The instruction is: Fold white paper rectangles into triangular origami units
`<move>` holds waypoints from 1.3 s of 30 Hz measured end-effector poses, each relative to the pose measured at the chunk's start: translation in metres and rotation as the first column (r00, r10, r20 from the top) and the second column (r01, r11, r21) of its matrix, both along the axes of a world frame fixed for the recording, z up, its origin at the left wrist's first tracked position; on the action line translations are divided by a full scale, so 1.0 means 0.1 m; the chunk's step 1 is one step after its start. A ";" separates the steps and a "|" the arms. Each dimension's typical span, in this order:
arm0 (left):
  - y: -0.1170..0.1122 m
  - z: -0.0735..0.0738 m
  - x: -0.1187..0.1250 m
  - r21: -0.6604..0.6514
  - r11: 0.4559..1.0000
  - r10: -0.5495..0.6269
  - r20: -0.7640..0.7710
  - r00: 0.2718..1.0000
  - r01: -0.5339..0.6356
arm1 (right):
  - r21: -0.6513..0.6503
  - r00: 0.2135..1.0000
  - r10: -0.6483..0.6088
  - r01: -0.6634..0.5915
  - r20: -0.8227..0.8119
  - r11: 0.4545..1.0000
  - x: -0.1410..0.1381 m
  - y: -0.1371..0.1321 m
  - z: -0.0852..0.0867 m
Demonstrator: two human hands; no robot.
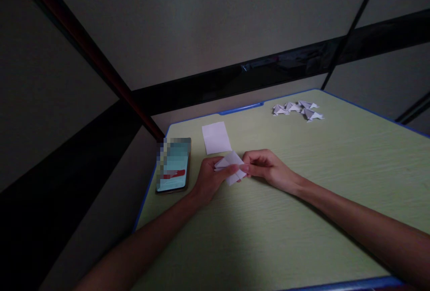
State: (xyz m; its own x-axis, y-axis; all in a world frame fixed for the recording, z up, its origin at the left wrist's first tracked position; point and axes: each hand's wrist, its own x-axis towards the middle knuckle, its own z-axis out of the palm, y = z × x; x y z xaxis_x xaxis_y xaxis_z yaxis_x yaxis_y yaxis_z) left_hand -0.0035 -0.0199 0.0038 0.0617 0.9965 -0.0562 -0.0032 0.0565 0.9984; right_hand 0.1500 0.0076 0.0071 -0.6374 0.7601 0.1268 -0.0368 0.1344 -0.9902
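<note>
A small folded piece of white paper, roughly diamond-shaped with crease lines on it, is held between both hands over the table. My left hand grips its left side, thumb lying across the front and fingers behind. At the right corner, my right hand pinches the paper between thumb and curled fingers. Just beyond it a flat square sheet of white paper lies on the table. The fingers behind the folded paper are partly hidden.
A lit smartphone lies by the table's left edge. Several folded paper figures sit together at the far right. The pale green table has a blue rim, and a light panelled wall with a dark band stands behind it.
</note>
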 end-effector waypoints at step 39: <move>0.01 -0.08 -0.01 0.008 1.000 -0.009 0.131 0.991 0.008 | 0.087 0.977 -0.098 0.116 -0.188 0.989 0.00 -0.04 0.02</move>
